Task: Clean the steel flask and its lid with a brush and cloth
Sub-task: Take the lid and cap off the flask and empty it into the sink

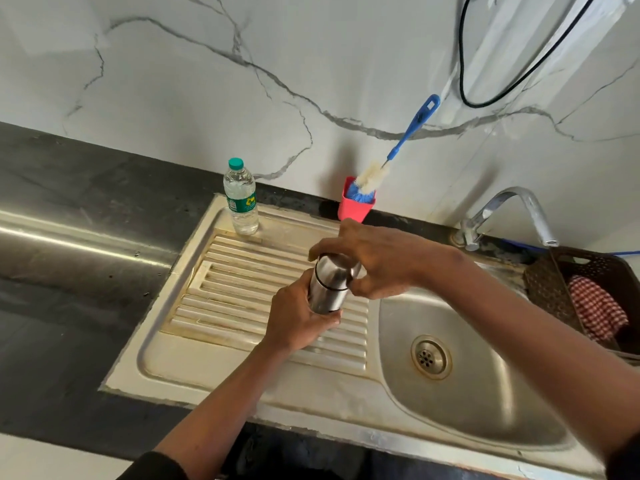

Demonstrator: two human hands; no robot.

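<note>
The steel flask [327,289] is held tilted above the sink's ribbed drainboard [242,292]. My left hand [298,318] grips its lower body from below. My right hand [374,258] is closed over its lid at the top end, hiding most of the lid. A blue-handled bottle brush [398,147] with white and blue bristles stands in a red cup [355,206] against the wall behind the sink. A red-and-white checked cloth [595,308] lies in a brown basket [547,289] at the right edge.
A clear plastic water bottle [241,199] with a green cap stands at the drainboard's back left corner. The steel basin [450,393] with its drain lies at the right, under a chrome tap [512,209]. Dark counter [69,271] stretches to the left. A black cable [491,95] hangs on the wall.
</note>
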